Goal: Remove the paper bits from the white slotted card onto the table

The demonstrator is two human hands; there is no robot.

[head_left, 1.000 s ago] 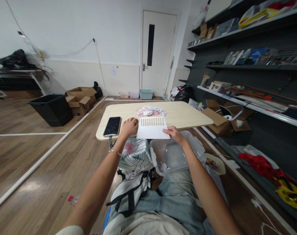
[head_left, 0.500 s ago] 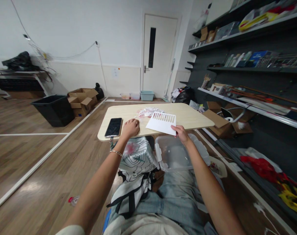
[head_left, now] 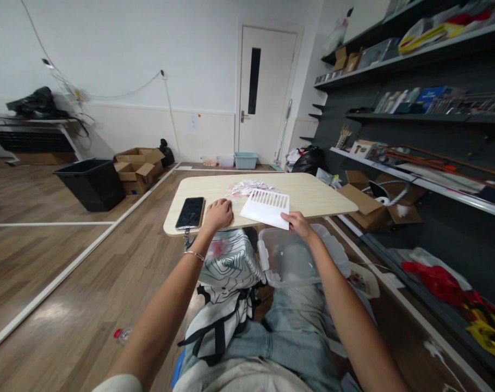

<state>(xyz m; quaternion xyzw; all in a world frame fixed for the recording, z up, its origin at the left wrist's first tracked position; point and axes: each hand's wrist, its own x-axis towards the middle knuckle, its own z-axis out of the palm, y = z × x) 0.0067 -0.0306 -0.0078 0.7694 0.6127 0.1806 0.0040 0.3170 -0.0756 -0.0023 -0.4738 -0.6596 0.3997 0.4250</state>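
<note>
While right fingers [head_left: 290,218] pinch white card [head_left: 264,214], narrow slots [head_left: 271,198] line far edge; left fingers [head_left: 224,205] curled, grip unclear

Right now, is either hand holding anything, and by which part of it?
The right hand holds the white slotted card by its near right corner. Whether the left hand holds anything cannot be told.

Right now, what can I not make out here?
All in the head view:
Palm of left bare hand: hidden by its back.
Fingertips of right bare hand under the white slotted card: hidden by it.
Single pieces in the heap of white scraps: too small.
Ends of dark grey shelves: cut by right edge.
</note>
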